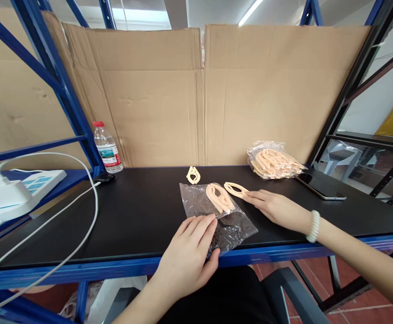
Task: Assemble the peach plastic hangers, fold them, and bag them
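A clear plastic bag (pixel 196 198) lies on the black tabletop in front of me, with folded peach plastic hangers (pixel 219 198) in or on its upper part. My left hand (pixel 192 252) rests on the bag's lower left part, fingers together, thumb at the near edge; its fingertips seem to press the plastic. With its fingertips, my right hand (pixel 277 209) touches the right end of a separate cream hanger (pixel 235 189), just right of the bag. Behind the bag sits a small cream folded piece (pixel 193 175), touched by neither hand.
Bagged peach hangers (pixel 273 163) are piled at the back right, beside a phone (pixel 321 186). A water bottle (pixel 107 148) stands at the back left. White cables run from a power strip (pixel 44 184) at the left. Cardboard (pixel 149 94) walls the back.
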Tool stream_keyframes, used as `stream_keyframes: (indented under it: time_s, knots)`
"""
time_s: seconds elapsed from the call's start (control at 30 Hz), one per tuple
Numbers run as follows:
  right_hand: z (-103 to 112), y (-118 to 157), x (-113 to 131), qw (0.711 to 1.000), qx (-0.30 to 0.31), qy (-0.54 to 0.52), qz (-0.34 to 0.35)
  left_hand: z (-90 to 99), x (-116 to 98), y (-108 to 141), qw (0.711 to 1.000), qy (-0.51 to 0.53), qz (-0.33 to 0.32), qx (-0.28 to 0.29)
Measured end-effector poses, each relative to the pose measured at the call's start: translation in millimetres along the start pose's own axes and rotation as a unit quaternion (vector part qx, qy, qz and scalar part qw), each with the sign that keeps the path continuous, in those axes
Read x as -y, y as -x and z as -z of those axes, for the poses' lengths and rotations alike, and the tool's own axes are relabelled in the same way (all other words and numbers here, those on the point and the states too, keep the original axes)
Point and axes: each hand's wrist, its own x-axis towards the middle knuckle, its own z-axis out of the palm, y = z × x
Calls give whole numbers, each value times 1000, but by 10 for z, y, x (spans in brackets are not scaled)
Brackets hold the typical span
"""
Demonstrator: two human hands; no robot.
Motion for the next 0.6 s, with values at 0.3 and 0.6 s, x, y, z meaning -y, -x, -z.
stream_keyframes:
  time_s: [0.3,0.6]
  knots:
    - [156,914,694,994,-78,-23,-73,4,-11,0,1000,6,15,25]
    - [323,907,901,952,-291,-65,-64,34,-3,5,995,52,76,37]
